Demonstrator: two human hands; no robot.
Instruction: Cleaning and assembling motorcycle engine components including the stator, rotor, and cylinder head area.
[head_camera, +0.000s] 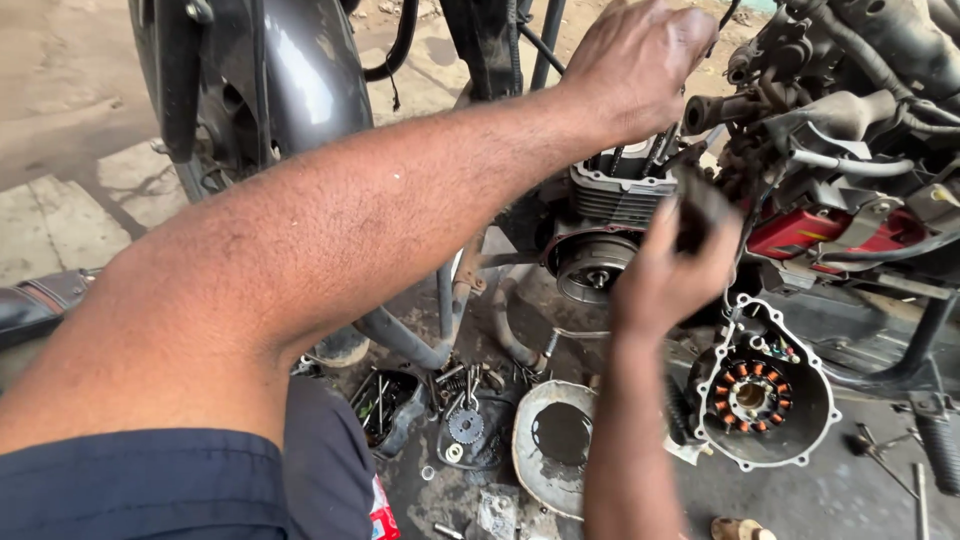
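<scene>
grey finned metal engine cylinder (618, 190) is sitting in the motorcycle frame, its side opened. the silver stator cover with copper coils (765, 395) is already lying off on the concrete floor (60, 215), beside a round metal pan (552, 440) and a small steel sprocket (466, 425). the left hand (640, 65) is reaching above the cylinder, fingers curled; their grip cannot be determined. the right hand (670, 275) is clamping a dark blurred part (700, 205) beside the engine.
</scene>
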